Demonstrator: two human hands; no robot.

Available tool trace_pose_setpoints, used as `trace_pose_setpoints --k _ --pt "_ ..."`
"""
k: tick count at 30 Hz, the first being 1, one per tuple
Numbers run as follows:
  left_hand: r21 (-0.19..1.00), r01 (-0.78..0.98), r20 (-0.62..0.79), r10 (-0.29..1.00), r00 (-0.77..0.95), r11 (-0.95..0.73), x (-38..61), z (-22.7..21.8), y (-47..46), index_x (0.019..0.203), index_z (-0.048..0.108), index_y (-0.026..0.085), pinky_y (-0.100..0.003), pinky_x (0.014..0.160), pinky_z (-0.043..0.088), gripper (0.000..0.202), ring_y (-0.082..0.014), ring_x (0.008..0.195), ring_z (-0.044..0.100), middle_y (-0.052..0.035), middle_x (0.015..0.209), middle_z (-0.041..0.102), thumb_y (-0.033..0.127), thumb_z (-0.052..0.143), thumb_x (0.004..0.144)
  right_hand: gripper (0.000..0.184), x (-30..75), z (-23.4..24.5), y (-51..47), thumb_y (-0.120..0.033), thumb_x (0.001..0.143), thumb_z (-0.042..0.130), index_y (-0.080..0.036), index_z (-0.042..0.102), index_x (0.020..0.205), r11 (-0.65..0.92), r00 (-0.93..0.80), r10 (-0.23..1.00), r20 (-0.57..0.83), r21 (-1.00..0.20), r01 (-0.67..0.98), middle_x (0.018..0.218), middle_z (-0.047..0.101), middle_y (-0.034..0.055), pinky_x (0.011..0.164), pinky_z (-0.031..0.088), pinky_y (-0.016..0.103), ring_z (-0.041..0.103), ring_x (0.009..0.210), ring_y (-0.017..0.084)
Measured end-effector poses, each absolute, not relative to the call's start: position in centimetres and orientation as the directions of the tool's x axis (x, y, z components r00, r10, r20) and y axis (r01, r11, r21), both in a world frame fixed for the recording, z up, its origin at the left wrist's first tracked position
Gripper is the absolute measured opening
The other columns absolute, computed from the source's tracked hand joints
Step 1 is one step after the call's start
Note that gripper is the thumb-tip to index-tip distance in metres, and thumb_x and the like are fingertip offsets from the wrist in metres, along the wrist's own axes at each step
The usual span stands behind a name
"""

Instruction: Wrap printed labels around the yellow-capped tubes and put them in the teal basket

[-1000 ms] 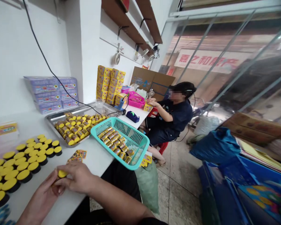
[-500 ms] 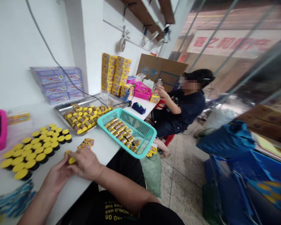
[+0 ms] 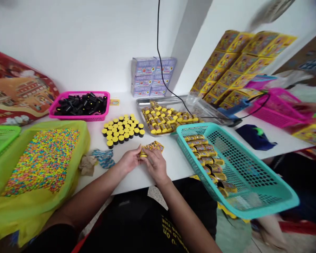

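Above the white table's front edge, my left hand point(image 3: 131, 160) and my right hand point(image 3: 157, 164) meet with their fingers closed around a small yellow-capped canister point(image 3: 142, 154). Fingers cover most of it. Just behind my right hand lie printed yellow labels point(image 3: 158, 145). Farther back to the left stand several rows of black canisters with yellow lids point(image 3: 122, 130). A metal tray point(image 3: 140, 102) holds many canisters with printed wraps. To my right, a turquoise basket point(image 3: 255, 175) has more wrapped canisters along its left side.
At left sit a yellow-lined bin of coloured candy pellets point(image 3: 46, 158), a pink basket of black canisters point(image 3: 106, 105) and a striped cloth point(image 3: 104, 158). Purple boxes point(image 3: 150, 77) and yellow boxes point(image 3: 226, 66) stack at the wall. A cable point(image 3: 159, 45) hangs down. Another person's hand point(image 3: 309, 107) is far right.
My view has swung left, bringing the candy bin and whole pink basket into sight, while the co-worker has mostly left the picture. Both hands remain together on the canister.
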State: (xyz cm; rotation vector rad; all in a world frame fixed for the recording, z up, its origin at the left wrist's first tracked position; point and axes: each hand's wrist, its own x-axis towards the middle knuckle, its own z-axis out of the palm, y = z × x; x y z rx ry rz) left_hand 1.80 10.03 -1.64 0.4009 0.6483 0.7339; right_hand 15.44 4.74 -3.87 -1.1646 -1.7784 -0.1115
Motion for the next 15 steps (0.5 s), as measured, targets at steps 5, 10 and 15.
trace_pose_setpoints --k 5,10,15 --pt "0.620 -0.468 -0.368 0.760 0.536 0.630 1.88 -2.34 9.65 0.082 0.066 0.009 -0.025 0.059 0.048 0.023 -0.0117 0.056 0.059 -0.0047 0.069 0.066 0.032 0.071 0.084 0.027 15.47 -4.13 4.96 -0.029 0.094 0.056 -0.022 0.065 0.118 0.502 -0.059 0.686 0.725 -0.414 0.759 0.089 0.069 0.0068 0.082 0.055 0.040 0.064 0.083 0.021" --pt "0.624 -0.425 -0.377 0.730 0.570 0.655 1.92 -2.49 9.57 0.081 0.066 0.009 -0.028 0.059 0.049 0.032 -0.0140 0.055 0.060 -0.0053 0.065 0.065 0.040 0.071 0.082 0.022 15.70 -4.11 4.88 -0.026 0.093 0.057 -0.022 0.069 0.112 0.514 -0.125 0.646 0.753 -0.309 0.800 0.084 0.068 0.0068 0.085 0.053 0.043 0.063 0.080 0.021" --pt "0.609 -0.497 -0.340 0.770 0.539 0.617 1.78 -1.87 9.74 0.084 0.068 0.009 -0.024 0.058 0.047 0.020 -0.0127 0.061 0.061 -0.0064 0.073 0.067 0.029 0.070 0.084 0.031 15.56 -3.72 4.40 -0.031 0.090 0.064 -0.021 0.064 0.119 0.515 -0.042 0.662 0.749 -0.412 0.752 0.092 0.069 0.0079 0.081 0.054 0.041 0.064 0.085 0.022"
